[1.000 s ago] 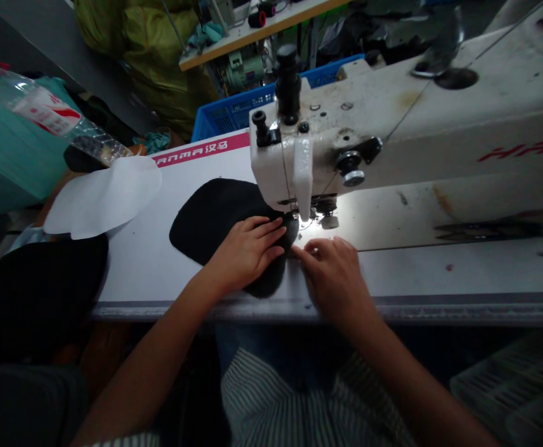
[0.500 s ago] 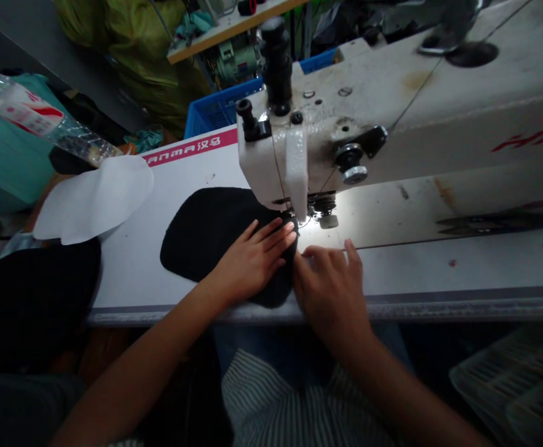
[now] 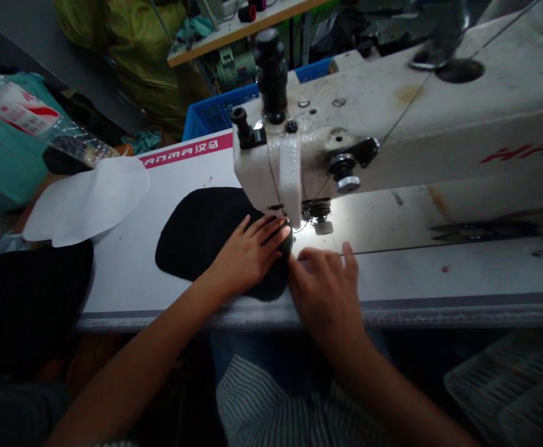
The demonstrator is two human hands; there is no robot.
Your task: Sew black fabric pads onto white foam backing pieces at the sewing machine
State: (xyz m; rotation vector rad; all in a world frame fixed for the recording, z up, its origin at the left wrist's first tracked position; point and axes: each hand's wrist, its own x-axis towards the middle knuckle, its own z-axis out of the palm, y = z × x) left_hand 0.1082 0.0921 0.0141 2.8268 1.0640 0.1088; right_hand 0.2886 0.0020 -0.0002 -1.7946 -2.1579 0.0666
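Head view: left hand (image 3: 247,254) lies open, fingers spread flat on the black fabric piece (image 3: 197,239), which sits on the bench (image 3: 122,273) just under the sewing machine head (image 3: 271,167). Right hand (image 3: 324,292) is half open, fingertips at the piece's edge, gripping nothing. Against the earlier frame, the right thumb now stands raised.
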